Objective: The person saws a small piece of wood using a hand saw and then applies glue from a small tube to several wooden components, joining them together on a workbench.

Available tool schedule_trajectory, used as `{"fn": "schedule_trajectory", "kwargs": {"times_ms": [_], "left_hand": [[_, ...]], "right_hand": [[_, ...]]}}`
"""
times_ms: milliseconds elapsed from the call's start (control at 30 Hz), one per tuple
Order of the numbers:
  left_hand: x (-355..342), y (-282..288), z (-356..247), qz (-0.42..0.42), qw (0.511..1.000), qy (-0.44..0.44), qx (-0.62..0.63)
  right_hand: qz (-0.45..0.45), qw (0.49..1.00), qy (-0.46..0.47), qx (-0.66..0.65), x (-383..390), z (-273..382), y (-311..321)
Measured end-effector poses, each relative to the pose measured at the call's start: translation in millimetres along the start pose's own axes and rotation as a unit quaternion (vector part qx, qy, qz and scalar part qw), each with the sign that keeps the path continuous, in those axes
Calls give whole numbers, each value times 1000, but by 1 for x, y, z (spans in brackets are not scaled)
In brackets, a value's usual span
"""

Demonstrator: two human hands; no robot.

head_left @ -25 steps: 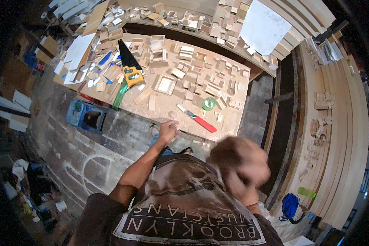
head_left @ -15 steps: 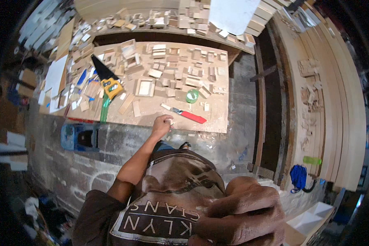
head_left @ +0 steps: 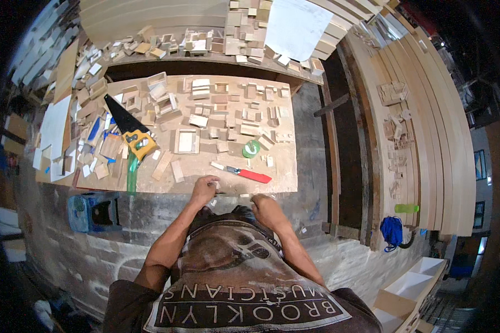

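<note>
At the table's front edge my left hand (head_left: 205,190) is closed, fingertips pinched together; whatever they hold is too small to name. My right hand (head_left: 267,210) is just right of it, fingers curled inward near the same edge; its grip is hidden too. Just beyond both hands lies a red-handled tool (head_left: 252,175) with a metal part, a pale tip (head_left: 217,165) at its left end. A round green container (head_left: 251,148) stands behind it. To the left rests a handsaw (head_left: 138,141) with a black blade and yellow handle.
Many small wooden boxes and blocks cover the wooden table (head_left: 216,180). A square wooden frame (head_left: 186,141) lies mid-table. A blue plastic stool (head_left: 94,212) stands below the left front edge. Long boards (head_left: 439,166) run along the right, with a blue bag (head_left: 391,232) by them.
My right hand has come down from close to the camera to the table's front edge. My left hand stays closed at that edge. The view has shifted slightly.
</note>
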State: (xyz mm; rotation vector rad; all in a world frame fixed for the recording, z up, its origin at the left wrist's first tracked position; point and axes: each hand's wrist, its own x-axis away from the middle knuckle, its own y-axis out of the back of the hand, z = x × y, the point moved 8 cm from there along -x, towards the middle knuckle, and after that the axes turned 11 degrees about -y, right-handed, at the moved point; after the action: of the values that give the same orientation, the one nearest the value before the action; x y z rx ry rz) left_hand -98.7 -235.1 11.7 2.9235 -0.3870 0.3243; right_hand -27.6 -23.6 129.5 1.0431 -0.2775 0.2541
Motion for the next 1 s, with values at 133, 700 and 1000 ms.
{"fn": "schedule_trajectory", "kwargs": {"times_ms": [133, 700, 1000], "left_hand": [[8, 11, -3, -26, 999, -16, 10], [35, -7, -32, -220, 967, -52, 120], [54, -19, -16, -291, 937, 21, 189]], "right_hand": [[-43, 996, -23, -71, -4, -41, -7], [-200, 965, 151, 81, -168, 14, 69], [-233, 948, 197, 95, -172, 16, 62]]}}
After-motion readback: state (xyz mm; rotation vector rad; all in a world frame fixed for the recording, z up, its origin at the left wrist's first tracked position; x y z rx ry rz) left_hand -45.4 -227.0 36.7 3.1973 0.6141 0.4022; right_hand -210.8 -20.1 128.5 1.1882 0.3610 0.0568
